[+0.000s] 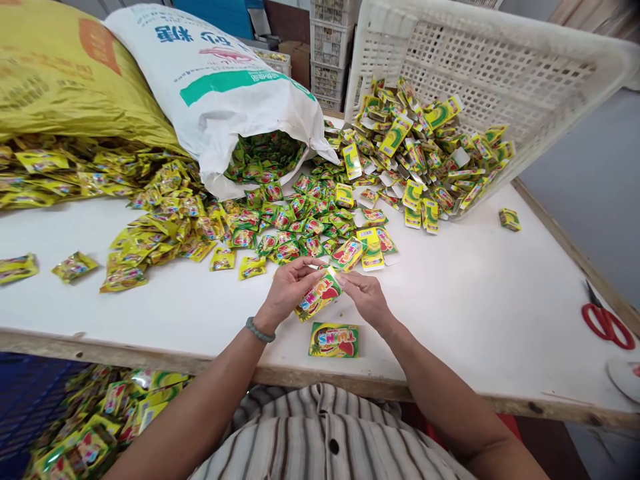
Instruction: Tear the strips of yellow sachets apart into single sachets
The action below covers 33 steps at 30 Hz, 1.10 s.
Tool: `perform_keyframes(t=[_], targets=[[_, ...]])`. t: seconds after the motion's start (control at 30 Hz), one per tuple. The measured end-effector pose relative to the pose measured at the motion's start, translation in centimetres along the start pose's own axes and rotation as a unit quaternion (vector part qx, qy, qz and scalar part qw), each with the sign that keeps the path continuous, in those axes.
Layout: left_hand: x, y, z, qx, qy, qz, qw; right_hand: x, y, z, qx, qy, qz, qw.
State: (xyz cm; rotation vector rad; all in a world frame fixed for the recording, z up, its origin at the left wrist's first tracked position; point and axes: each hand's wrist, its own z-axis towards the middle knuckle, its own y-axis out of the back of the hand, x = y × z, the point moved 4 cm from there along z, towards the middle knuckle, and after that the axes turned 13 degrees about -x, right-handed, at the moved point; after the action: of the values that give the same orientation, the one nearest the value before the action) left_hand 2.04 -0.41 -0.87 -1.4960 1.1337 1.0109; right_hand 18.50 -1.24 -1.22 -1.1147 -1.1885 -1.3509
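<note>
Between my two hands is a small candy box [318,295], green and yellow with "TWINS" lettering and a watermelon picture. My left hand [290,287] grips its left side and top edge. At its upper right corner, by a white flap, the fingers of my right hand [364,293] pinch it. A second box [334,340] of the same print lies flat on the table just below my hands. Beyond my fingers lie more boxes, one yellow [371,248], and green candy packets [287,250]. Yellow packets [251,267] rest to the left.
A white sack [220,73] spills green packets; a yellow sack [75,73] spills yellow ones. The tipped white crate [500,63] pours out boxes at right. Red-handled scissors [606,323] and a tape roll [625,377] lie far right. Below left, a blue crate [30,407] stands beside packed boxes.
</note>
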Motion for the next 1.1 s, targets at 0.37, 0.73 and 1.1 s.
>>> perform_keyframes(t=[0.37, 0.73, 1.1], targets=[[-0.3, 0.1, -0.1, -0.004, -0.042, 0.026, 0.999, 0.3, -0.2, 0.0, 0.006, 0.009, -0.025, 1.000], [-0.2, 0.3, -0.1, 0.007, -0.026, 0.017, 0.999, 1.3, -0.5, -0.6, 0.049, 0.184, -0.177, 0.966], [0.1, -0.2, 0.1, 0.017, -0.027, 0.028, 0.999, 1.2, -1.3, -1.0, -0.040, 0.228, -0.247, 0.941]])
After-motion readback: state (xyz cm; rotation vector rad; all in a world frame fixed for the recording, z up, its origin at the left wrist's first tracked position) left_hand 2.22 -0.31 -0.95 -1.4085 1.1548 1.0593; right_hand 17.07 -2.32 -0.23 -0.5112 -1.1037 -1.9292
